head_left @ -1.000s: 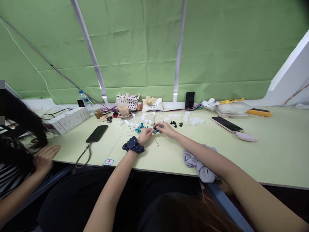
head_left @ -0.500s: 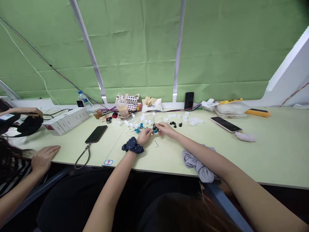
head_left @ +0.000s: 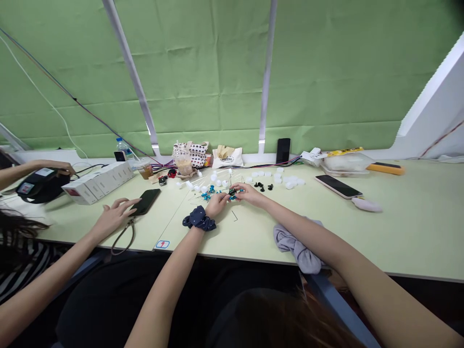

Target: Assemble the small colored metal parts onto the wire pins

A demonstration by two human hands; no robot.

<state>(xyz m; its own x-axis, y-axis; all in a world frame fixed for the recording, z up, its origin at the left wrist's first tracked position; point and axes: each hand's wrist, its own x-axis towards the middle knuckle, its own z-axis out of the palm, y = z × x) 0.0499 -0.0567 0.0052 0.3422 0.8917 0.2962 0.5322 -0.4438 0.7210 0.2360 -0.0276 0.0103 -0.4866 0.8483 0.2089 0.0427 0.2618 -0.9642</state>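
Note:
Between my two hands is a small black and blue part (head_left: 232, 192), partly covered by the fingers; its exact kind is too small to make out. My left hand (head_left: 217, 203) pinches it from the left, with a dark blue scrunchie (head_left: 199, 218) round the wrist. From the right, my right hand (head_left: 248, 194) has its fingers closed on the same part. Several blue pieces (head_left: 208, 192) lie just left of the hands. Small black pieces (head_left: 261, 187) are to the right, and white caps (head_left: 217, 181) are scattered behind. A thin L-shaped hex key (head_left: 235, 215) lies in front.
At left, a co-worker's hand (head_left: 114, 217) touches a dark phone (head_left: 147, 201). White boxes (head_left: 101, 181) and a drink cup (head_left: 183, 164) stand behind. A grey cloth (head_left: 299, 246) lies under my right forearm. Farther right are a phone (head_left: 339, 186) and a plastic container (head_left: 344, 164).
The co-worker's hand has moved right, onto the dark phone, and their other hand now rests on the black item at far left. My hands stay nearly in place.

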